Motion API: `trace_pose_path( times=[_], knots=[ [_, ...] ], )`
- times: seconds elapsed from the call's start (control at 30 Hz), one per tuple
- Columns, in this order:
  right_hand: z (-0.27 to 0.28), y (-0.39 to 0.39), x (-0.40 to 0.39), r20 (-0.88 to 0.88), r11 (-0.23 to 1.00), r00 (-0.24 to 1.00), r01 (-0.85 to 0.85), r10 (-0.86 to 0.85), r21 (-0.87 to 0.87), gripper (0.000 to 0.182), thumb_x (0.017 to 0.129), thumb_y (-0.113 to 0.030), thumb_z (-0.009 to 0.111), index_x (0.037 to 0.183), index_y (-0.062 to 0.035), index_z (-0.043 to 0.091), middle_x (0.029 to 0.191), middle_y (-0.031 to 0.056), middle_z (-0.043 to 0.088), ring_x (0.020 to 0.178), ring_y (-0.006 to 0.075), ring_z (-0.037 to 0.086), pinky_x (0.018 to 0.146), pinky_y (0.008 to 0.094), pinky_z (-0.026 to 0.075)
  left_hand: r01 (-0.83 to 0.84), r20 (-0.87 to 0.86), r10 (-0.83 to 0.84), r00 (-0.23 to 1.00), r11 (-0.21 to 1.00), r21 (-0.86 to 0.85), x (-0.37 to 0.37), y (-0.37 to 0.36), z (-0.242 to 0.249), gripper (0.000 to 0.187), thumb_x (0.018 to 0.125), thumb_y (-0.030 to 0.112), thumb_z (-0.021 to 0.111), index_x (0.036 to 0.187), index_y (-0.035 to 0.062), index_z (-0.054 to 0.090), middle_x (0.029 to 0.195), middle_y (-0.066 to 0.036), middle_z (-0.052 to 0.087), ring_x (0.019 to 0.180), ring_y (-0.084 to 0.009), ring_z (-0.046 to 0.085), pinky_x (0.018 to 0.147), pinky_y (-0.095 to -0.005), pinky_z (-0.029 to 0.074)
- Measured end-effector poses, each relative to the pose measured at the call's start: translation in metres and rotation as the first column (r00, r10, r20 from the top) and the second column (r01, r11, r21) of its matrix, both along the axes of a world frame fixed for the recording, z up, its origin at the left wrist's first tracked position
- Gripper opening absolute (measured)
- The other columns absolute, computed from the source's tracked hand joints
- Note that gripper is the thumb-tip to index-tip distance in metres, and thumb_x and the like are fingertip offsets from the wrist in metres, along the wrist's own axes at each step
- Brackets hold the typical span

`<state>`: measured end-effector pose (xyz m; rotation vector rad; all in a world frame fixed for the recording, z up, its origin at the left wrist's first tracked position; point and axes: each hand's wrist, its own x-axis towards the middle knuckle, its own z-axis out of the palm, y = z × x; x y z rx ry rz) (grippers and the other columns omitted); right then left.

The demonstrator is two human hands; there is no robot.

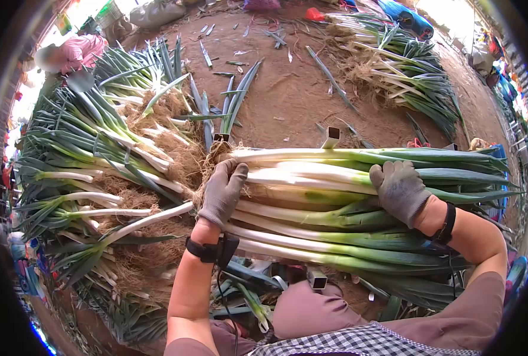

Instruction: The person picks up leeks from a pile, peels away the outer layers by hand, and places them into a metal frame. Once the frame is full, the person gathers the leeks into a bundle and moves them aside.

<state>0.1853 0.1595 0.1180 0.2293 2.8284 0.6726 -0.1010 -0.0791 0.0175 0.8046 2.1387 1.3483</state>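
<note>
A: Where do the hands sit?

B: Both rest flat on the bundle (335,207) of leeks lying across the rack in front of the person. The left hand (222,193) lies at the root end, fingers spread over the white stalks, not curled round any one of them. The right hand (401,191) presses palm down further along, where white turns to green

A: So nothing is actually gripped?

B: No, both hands are open and pressing; neither closes on a stalk

A: How would you do this well?

B: I'd judge the aim is to even up the bundle. Keep the left palm square against the root ends so the whites line up, and let the right hold the stalks down so they don't roll off the posts (330,137) beyond the fingers

A: Any risk?

B: Stalks under the wrists, nearest the body, may slip down toward the lap. The loose pile (92,160) outside the left hand lies close, with roots almost touching the bundle's end, so tangling is likely
</note>
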Motion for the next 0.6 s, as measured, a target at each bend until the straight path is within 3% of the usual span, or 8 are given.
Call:
trace_pose_path(
  times=[0.07, 0.2, 0.3, 0.33, 0.37, 0.43, 0.47, 0.6],
  knots=[
    [0.001, -0.001, -0.004, 0.014, 0.998, 1.000, 0.000, 0.001, -0.063, 0.051, 0.079, -0.048, 0.068, 0.102, -0.0047, 0.053, 0.081, 0.0104, 0.059, 0.074, 0.0257, 0.060, 0.065, 0.0391, 0.045, -0.038, -0.048, 0.037, 0.998, 0.999, -0.018, 0.003, -0.001, -0.003, 0.048, 0.093, 0.035, 0.064, 0.120, -0.0042, 0.058, 0.105, -0.021, 0.067, 0.099, -0.0309, 0.064, 0.089, -0.0388, 0.050],
    [-0.003, 0.002, -0.011, -0.020, 0.988, 0.998, -0.058, 0.056, -0.145, 0.049, 0.081, -0.049, 0.067, 0.098, -0.0047, 0.055, 0.079, 0.0087, 0.060, 0.072, 0.0244, 0.061, 0.065, 0.0391, 0.045, -0.056, -0.341, -0.032, 0.939, 0.968, -0.243, 0.016, -0.001, 0.002, 0.049, 0.085, 0.030, 0.070, 0.121, -0.0014, 0.059, 0.113, -0.023, 0.064, 0.107, -0.0386, 0.058, 0.095, -0.0440, 0.046],
    [-0.006, 0.002, -0.015, -0.026, 0.990, 0.997, -0.076, 0.073, -0.122, 0.048, 0.081, -0.048, 0.067, 0.097, -0.0046, 0.057, 0.077, 0.0076, 0.060, 0.070, 0.0238, 0.061, 0.063, 0.0398, 0.045, -0.075, -0.620, -0.128, 0.774, 0.954, -0.291, 0.020, -0.002, -0.014, 0.052, 0.082, 0.031, 0.073, 0.122, 0.0001, 0.059, 0.115, -0.023, 0.063, 0.112, -0.0376, 0.056, 0.097, -0.0442, 0.044],
    [-0.008, 0.002, -0.015, -0.030, 0.990, 0.997, -0.080, 0.077, -0.119, 0.047, 0.081, -0.048, 0.066, 0.097, -0.0046, 0.057, 0.076, 0.0078, 0.060, 0.069, 0.0239, 0.061, 0.062, 0.0397, 0.045, -0.146, -0.738, -0.104, 0.667, 0.953, -0.267, 0.026, -0.001, -0.011, 0.044, 0.080, 0.026, 0.075, 0.116, 0.0026, 0.064, 0.107, -0.016, 0.067, 0.101, -0.0334, 0.062, 0.095, -0.0450, 0.044],
    [-0.009, 0.002, -0.015, -0.032, 0.990, 0.996, -0.085, 0.082, -0.117, 0.047, 0.082, -0.048, 0.066, 0.098, -0.0046, 0.057, 0.076, 0.0080, 0.061, 0.068, 0.0240, 0.060, 0.061, 0.0396, 0.045, -0.118, -0.786, -0.115, 0.607, 0.966, -0.232, 0.032, 0.001, -0.002, 0.041, 0.080, 0.025, 0.075, 0.114, 0.0033, 0.066, 0.108, -0.014, 0.067, 0.100, -0.0322, 0.062, 0.094, -0.0441, 0.045],
    [-0.011, 0.001, -0.014, -0.049, 0.992, 0.995, -0.087, 0.083, -0.093, 0.046, 0.082, -0.047, 0.066, 0.098, -0.0047, 0.057, 0.077, 0.0083, 0.061, 0.068, 0.0240, 0.061, 0.060, 0.0401, 0.046, -0.052, -0.865, -0.124, 0.485, 0.984, -0.170, 0.043, 0.005, 0.020, 0.035, 0.078, 0.023, 0.075, 0.108, 0.0048, 0.069, 0.109, -0.012, 0.068, 0.100, -0.0299, 0.063, 0.091, -0.0423, 0.047],
    [-0.011, 0.001, -0.014, -0.056, 0.993, 0.994, -0.093, 0.088, -0.077, 0.045, 0.083, -0.046, 0.066, 0.097, -0.0048, 0.058, 0.077, 0.0085, 0.061, 0.068, 0.0240, 0.062, 0.059, 0.0403, 0.046, 0.011, -0.871, -0.115, 0.478, 0.992, -0.125, 0.048, 0.011, 0.024, 0.029, 0.076, 0.020, 0.076, 0.101, 0.0071, 0.071, 0.108, -0.009, 0.069, 0.099, -0.0269, 0.063, 0.088, -0.0396, 0.048],
    [-0.016, -0.002, -0.038, -0.053, 0.961, 0.997, -0.071, 0.059, -0.267, 0.039, 0.084, -0.042, 0.066, 0.095, -0.0053, 0.059, 0.077, 0.0083, 0.063, 0.071, 0.0230, 0.065, 0.058, 0.0398, 0.050, 0.205, -0.797, -0.239, 0.555, 0.968, -0.148, 0.041, 0.038, 0.000, 0.028, 0.076, 0.019, 0.074, 0.101, 0.0087, 0.072, 0.108, -0.006, 0.069, 0.097, -0.0248, 0.063, 0.085, -0.0393, 0.049]
  ],
)
